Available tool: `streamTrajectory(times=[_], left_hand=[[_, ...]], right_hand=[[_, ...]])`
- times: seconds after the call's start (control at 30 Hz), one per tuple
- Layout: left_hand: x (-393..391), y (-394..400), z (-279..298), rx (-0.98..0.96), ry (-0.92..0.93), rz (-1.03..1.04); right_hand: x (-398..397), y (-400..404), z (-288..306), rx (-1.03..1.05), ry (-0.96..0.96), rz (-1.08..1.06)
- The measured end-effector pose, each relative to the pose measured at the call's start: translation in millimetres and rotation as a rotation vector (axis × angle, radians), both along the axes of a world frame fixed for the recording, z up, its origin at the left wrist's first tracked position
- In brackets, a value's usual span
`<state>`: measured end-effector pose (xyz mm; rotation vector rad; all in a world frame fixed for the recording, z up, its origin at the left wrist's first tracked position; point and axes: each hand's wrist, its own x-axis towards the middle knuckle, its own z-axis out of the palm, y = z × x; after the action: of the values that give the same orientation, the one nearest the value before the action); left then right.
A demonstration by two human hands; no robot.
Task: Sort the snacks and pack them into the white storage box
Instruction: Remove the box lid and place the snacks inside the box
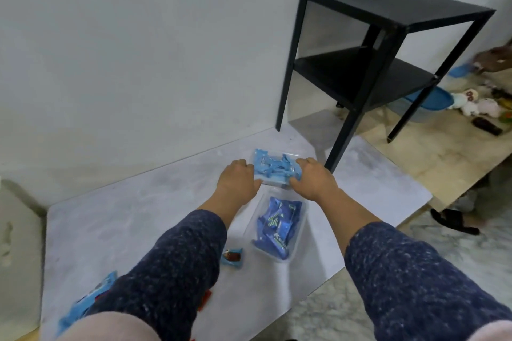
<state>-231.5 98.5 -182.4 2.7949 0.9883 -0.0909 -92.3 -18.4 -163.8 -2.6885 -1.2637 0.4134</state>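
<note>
Snacks in dark blue wrappers (277,225), lettering partly readable as "Ka", fill a clear tray (300,232) at frame centre on the counter (110,216). Just above, the left hand (238,178) and right hand (311,177) grip a second clear tray (273,181) of light blue packets (273,166). One loose snack (232,256) lies lower left.

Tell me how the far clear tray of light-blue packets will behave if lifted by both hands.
The far tray looks thin and clear, so it may flex. Its light-blue packets lie loose and could shift if tilted. Left hand and right hand hold opposite sides, so it should stay level.
</note>
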Motion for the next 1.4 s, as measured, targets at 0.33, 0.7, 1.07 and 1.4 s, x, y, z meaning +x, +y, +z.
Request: streamTrajectory(times=[0.33, 0.7, 1.07, 1.4], left_hand=[[68, 28, -73, -0.234, -0.01, 0.075], [112, 60, -92, -0.465, -0.084, 0.549], [108, 57, -44, -0.418, -0.228, 0.416], [30, -7, -35, -0.554, -0.215, 0.176]], right_hand=[[89, 66, -66, -0.247, 0.048, 0.296], [126, 123, -91, -0.162, 0.321, 0.239], [112, 94, -66, 0.098, 0.396, 0.083], [23, -11, -54, 0.221, 0.452, -0.145]])
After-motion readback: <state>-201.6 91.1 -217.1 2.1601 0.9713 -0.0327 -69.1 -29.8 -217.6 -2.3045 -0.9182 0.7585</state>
